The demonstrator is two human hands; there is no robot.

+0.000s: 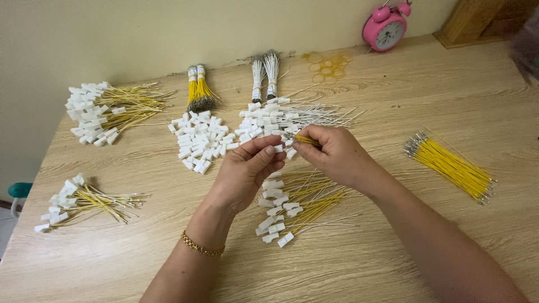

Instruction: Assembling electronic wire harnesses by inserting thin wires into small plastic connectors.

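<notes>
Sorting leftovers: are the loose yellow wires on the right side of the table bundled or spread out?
Gathered, apparently untied: the yellow wires lie parallel in one compact diagonal heap on the table, with no band visible around them.

Left hand [250, 168], right hand [331, 151] pinch yellow wire [307, 139].

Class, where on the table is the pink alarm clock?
The pink alarm clock stands at the table's far right edge against the wall, beside loose rubber bands.

2 hands [247, 168], 1 pink alarm clock [385, 28]
</notes>
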